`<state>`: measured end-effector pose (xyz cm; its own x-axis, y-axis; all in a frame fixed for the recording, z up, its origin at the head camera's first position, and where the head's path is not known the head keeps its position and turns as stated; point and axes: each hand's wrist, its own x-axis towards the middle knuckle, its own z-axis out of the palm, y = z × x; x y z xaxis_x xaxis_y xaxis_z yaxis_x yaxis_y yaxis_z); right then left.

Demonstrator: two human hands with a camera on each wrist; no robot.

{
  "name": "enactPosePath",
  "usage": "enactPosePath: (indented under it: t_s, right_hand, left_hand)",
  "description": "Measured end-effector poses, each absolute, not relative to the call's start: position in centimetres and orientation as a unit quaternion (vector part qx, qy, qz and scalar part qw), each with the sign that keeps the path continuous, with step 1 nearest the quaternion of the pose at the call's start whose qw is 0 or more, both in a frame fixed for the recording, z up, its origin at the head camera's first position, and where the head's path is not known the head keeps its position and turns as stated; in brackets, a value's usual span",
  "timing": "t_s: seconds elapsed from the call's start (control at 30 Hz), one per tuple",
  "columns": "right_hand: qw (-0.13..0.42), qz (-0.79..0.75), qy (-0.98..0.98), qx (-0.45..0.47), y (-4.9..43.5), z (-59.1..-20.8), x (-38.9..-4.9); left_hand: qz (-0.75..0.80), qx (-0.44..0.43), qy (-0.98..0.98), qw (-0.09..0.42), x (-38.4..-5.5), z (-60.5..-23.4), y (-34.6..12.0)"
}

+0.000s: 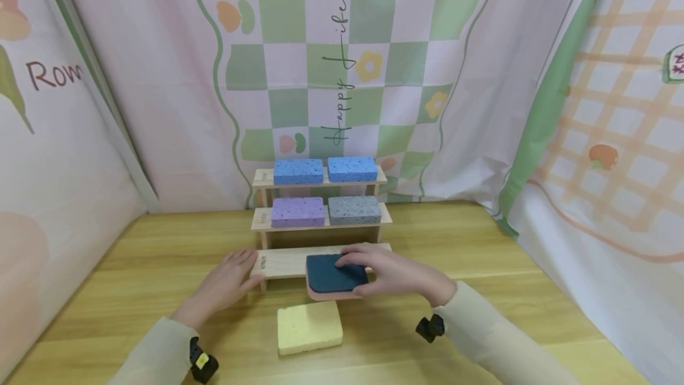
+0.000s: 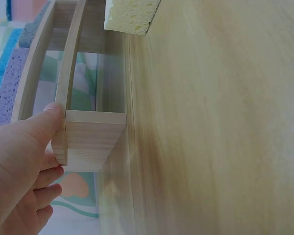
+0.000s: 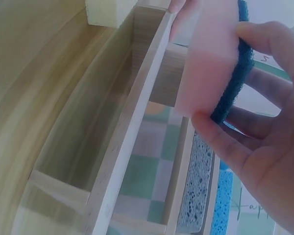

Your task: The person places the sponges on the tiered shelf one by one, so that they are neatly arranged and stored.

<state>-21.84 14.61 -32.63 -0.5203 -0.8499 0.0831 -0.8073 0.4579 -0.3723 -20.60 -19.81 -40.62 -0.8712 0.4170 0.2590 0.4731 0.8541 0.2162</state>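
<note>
My right hand (image 1: 392, 273) grips a pink sponge with a dark green scouring pad (image 1: 327, 278) by its edges, thumb on one side and fingers on the other. The scouring side faces up, and the sponge overlaps the front of the lowest tier in the head view. At the left end of the three-tier wooden rack (image 1: 285, 263), my left hand (image 1: 227, 284) holds the lowest board, its thumb (image 2: 51, 115) against the edge. A yellow sponge (image 1: 310, 330) lies on the table before the rack.
Two blue sponges, one left (image 1: 298, 172) and one right (image 1: 352, 170), sit on the top tier. The middle tier bears a purple sponge (image 1: 297, 212) and a grey sponge (image 1: 354, 211). Behind the wooden table (image 1: 187, 242) hangs a printed curtain (image 1: 283, 64), with more cloth at both sides.
</note>
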Motion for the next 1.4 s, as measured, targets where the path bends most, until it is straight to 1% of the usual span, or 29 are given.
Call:
enactPosePath:
  t_s: [0.33, 0.87, 1.13, 1.4]
  right_hand:
    - [0.055, -0.174, 0.863, -0.470, 12.6, -32.6, -22.5]
    - [0.059, -0.161, 0.877, -0.449, 9.6, -33.8, -24.2]
    - [0.043, -0.142, 0.873, -0.464, 8.3, -34.7, -25.0]
    - [0.041, -0.135, 0.875, -0.462, 7.7, -35.0, -25.3]
  left_hand:
    - [-0.133, -0.230, -0.959, 0.097, -20.9, -40.6, -19.8]
    - [-0.133, -0.233, -0.959, 0.095, -20.9, -40.6, -19.8]
    - [-0.131, -0.236, -0.958, 0.098, -20.8, -40.6, -19.9]
    - [-0.133, -0.236, -0.958, 0.095, -20.8, -40.6, -19.9]
